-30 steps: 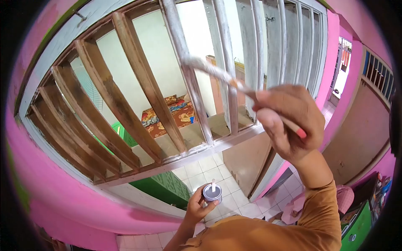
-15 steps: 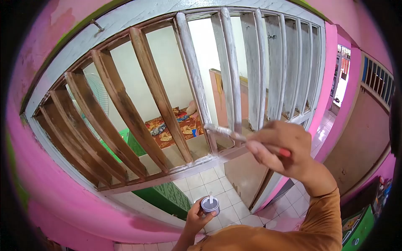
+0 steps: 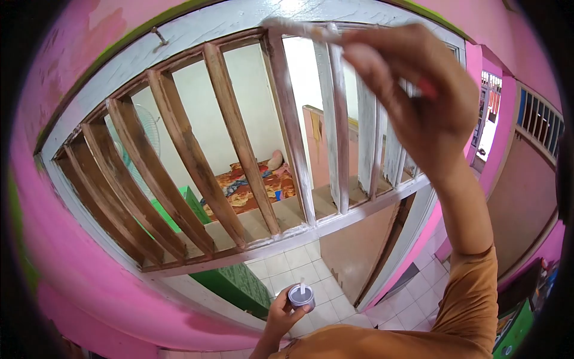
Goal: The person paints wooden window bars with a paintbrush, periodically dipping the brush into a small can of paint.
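Note:
My right hand (image 3: 418,90), raised high, is closed round a paintbrush (image 3: 308,31); a bit of red shows at the handle behind the fingers. The whitish bristles, blurred, are at the top end of a wooden slat (image 3: 292,125), just under the white frame (image 3: 221,27). This slat is streaked with thin white paint, heavier near its foot. Low in the view, my left hand (image 3: 280,314) grips a small paint can (image 3: 301,297) by its side. Greyish paint and a pale strip (image 3: 302,287) show in the can's open top.
Bare brown slats (image 3: 224,131) stand to the left, whitened slats (image 3: 338,119) to the right. A nail (image 3: 159,36) sticks out of the frame. Behind the slats are a fan (image 3: 143,128) and patterned bedding (image 3: 251,185). Below lies a tiled floor (image 3: 287,260).
My right hand has swept the paintbrush up from the slat's lower end to its top. The view has shifted slightly. My left hand stays low with the paint can.

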Motion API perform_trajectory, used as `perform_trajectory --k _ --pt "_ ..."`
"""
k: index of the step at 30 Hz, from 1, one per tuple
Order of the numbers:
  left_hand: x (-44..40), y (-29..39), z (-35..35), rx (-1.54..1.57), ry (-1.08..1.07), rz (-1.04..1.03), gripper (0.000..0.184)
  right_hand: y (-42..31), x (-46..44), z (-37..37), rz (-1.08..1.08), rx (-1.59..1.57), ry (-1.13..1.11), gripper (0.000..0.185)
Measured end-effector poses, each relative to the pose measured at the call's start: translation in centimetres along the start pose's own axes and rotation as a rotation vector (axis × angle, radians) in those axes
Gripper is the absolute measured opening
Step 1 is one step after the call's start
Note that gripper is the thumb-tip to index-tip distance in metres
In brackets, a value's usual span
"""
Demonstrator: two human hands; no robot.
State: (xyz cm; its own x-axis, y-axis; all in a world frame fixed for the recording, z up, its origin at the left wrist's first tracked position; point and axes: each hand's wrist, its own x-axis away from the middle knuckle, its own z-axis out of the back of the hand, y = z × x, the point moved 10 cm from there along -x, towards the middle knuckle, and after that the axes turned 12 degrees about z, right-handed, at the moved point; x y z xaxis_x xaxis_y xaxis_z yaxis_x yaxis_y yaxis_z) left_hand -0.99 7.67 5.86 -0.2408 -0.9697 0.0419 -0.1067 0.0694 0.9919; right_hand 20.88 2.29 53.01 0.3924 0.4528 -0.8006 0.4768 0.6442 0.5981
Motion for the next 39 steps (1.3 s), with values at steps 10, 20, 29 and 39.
perform_trajectory --k 10,20,29,39 --pt "-0.5 -1.3 0.4 0.026 -0.006 0.034 0.063 -3.8 3.4 -0.1 0.065 -0.061 -0.152 0.032" --pt "-1.0 -1.0 -0.8 0.0 -0.033 0.023 0.063 -1.9 5.7 -1.0 -0.227 -0.152 -0.054 0.014" --pt "-1.0 -0.1 -0.6 -0.05 -0.011 0.056 0.06 3.6 6.1 0.4 -0.542 -0.358 0.369 0.022" --pt "-0.7 0.5 -0.8 -0.076 0.01 0.037 0.062 0.5 11.2 -0.9 -0.638 -0.437 0.207 0.014"
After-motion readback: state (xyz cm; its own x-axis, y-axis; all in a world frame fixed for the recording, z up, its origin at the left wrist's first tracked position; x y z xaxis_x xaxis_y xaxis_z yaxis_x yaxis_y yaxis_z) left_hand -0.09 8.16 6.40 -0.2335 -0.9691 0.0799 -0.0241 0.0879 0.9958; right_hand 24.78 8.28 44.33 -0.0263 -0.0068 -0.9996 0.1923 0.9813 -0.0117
